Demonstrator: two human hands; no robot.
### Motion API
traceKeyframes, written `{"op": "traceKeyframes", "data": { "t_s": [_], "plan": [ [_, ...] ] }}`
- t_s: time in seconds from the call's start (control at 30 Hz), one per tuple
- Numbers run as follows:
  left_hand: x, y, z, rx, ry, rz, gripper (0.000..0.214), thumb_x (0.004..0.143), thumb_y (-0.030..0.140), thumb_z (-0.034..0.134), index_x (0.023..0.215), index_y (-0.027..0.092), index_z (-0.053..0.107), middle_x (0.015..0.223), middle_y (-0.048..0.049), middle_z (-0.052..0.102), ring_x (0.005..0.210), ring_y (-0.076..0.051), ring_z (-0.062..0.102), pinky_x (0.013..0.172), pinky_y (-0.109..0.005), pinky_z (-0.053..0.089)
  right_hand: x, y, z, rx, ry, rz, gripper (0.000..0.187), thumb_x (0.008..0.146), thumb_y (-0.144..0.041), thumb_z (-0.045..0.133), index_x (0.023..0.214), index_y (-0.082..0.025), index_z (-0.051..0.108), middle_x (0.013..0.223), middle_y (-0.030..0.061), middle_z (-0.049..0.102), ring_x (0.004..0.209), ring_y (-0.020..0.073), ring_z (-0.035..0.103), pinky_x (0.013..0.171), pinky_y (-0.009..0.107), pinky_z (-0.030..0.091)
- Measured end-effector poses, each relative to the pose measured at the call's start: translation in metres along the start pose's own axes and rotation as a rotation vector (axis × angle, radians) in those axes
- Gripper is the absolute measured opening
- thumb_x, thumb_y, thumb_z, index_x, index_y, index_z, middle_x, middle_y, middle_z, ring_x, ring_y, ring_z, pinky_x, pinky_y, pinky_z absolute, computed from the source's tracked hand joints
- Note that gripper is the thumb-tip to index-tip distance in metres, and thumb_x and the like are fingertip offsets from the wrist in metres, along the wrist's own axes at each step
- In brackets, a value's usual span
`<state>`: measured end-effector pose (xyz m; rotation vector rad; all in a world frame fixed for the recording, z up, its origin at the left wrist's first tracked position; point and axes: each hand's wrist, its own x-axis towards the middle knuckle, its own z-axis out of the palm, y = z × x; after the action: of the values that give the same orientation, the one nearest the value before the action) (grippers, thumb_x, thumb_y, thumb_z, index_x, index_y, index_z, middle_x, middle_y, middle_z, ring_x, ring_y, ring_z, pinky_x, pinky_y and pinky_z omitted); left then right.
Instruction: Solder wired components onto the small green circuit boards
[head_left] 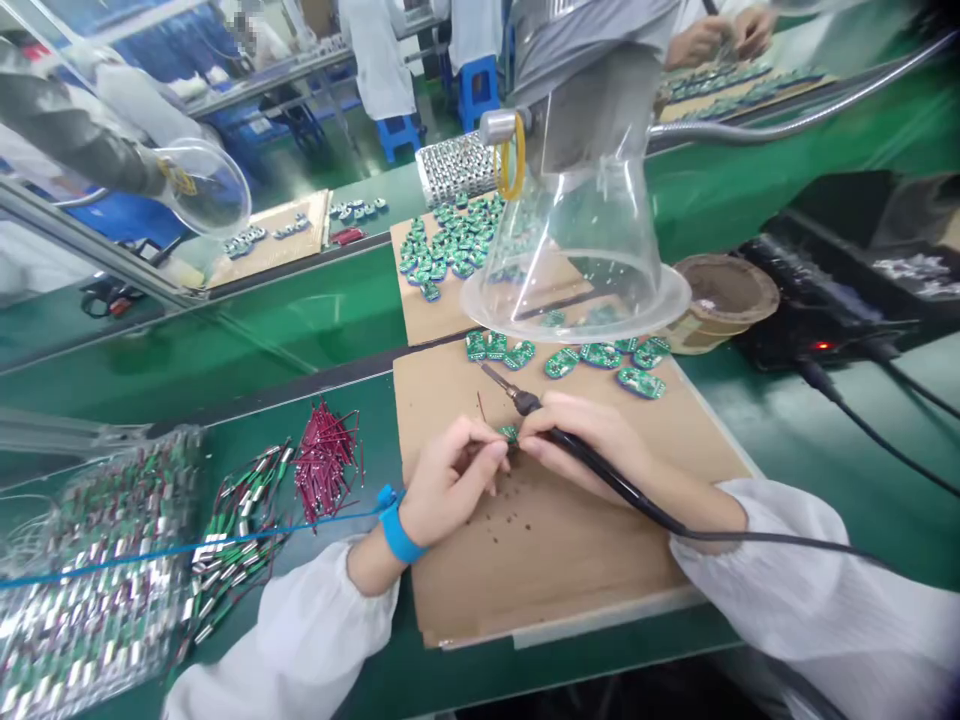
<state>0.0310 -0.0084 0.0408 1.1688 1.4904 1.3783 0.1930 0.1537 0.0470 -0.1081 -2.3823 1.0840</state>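
A small green PCB point(510, 433) was pinched btwn the fingertips of the L hand point(448, 482), above the middle of a brown cardboard sheet point(574, 560). The R hand point(592, 440) was clenched pen-style round a black soldering iron point(525, 403), tip angled down at the board; contact could not be told. The board was judged light, stiff and fairly fragile, so it was best taken by its edges, w/ fingers kept off the joints. Its small size made it easy to drop. It looked glossy green w/ a rounded, irregular outline; fine detail was too small to read. More PCBs point(592, 355) lay in a loose row along the far part of the sheet, below a clear plastic fume funnel point(577, 290). A blue wrist strap point(397, 535) was worn on the L wrist, cord running left. Red wires point(326, 460) lay bundled left of the sheet, and a soldering station point(817, 345) stood far right, red LED lit.
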Motion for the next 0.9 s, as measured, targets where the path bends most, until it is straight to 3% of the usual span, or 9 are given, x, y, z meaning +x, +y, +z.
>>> {"op": "traceKeyframes", "data": {
  "t_s": [0.17,0.33,0.7,0.9],
  "plan": [
    [0.001,0.006,0.001,0.270,-0.030,0.030,0.013,0.104,0.032,0.054,0.104,0.019,0.058,0.083,-0.0007,0.065,0.073,-0.012,0.063,0.070,-0.024,0.051,0.001,-0.004,0.000,-0.077,0.038,-0.024,0.007,0.102,-0.025,0.060,0.097,-0.022,0.064,0.082,0.0010,0.060,0.074,0.0146,0.058,0.069,0.026,0.046],
    [0.000,0.007,0.004,0.428,-0.005,0.046,0.011,0.102,0.030,0.057,0.107,0.021,0.058,0.088,-0.0004,0.066,0.074,-0.012,0.063,0.063,-0.021,0.048,-0.001,-0.003,0.003,-0.160,0.043,-0.014,0.009,0.102,-0.027,0.060,0.096,-0.022,0.065,0.080,0.0005,0.058,0.070,0.0141,0.056,0.064,0.025,0.043],
    [0.003,0.007,-0.001,0.245,-0.024,-0.007,0.021,0.103,0.038,0.056,0.102,0.018,0.061,0.077,-0.0006,0.065,0.069,-0.013,0.062,0.067,-0.024,0.048,-0.002,0.000,0.005,-0.137,0.069,-0.024,0.012,0.103,-0.029,0.061,0.095,-0.022,0.066,0.080,-0.0001,0.058,0.071,0.0130,0.056,0.065,0.024,0.042],
    [0.004,0.011,-0.002,0.299,0.004,-0.031,0.023,0.102,0.040,0.056,0.098,0.017,0.061,0.074,0.0008,0.059,0.066,-0.012,0.056,0.062,-0.023,0.044,-0.001,0.001,0.006,-0.105,0.073,-0.026,0.014,0.102,-0.032,0.062,0.094,-0.021,0.067,0.081,0.0011,0.062,0.073,0.0141,0.060,0.067,0.026,0.046]
  ]
}}
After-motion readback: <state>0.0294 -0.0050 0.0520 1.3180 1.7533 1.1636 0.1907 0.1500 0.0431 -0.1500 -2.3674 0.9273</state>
